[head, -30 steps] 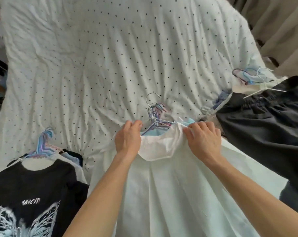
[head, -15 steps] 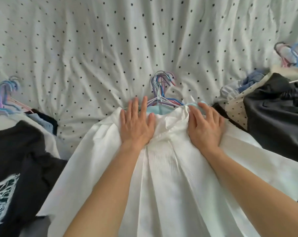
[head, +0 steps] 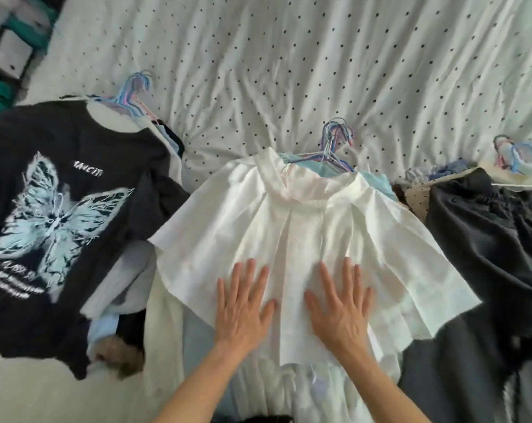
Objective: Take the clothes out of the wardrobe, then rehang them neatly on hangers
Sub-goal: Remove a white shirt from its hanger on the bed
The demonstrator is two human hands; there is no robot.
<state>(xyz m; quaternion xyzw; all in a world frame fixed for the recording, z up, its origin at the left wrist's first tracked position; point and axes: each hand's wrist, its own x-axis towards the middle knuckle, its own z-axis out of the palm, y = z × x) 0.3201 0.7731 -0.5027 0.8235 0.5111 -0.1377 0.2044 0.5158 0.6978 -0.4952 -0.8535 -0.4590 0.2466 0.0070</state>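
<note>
While both palms press flat | left hand [head: 243,306], right hand [head: 339,306] ungripping on white shirt [head: 304,239] | hangers [head: 335,148] above | dotted bed sheet [head: 289,71]

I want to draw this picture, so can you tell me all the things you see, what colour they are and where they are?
white shirt: one, white, middle of the bed, spread flat on top of a pile
hanger hooks: one bunch, blue, pink and silvery, poking out above the white shirt's collar
black T-shirt: one, black with a pale blue butterfly print, left side
left hanger hooks: one bunch, blue and pink, at the black T-shirt's neck
dark grey clothes: one pile, dark grey, right side
right hanger hooks: one bunch, blue and pink, blurry, far right
bedsheet: one, white with small black dots, under everything
left hand: flat, fingers spread, pressing on the white shirt
right hand: flat, fingers spread, pressing on the white shirt
</note>
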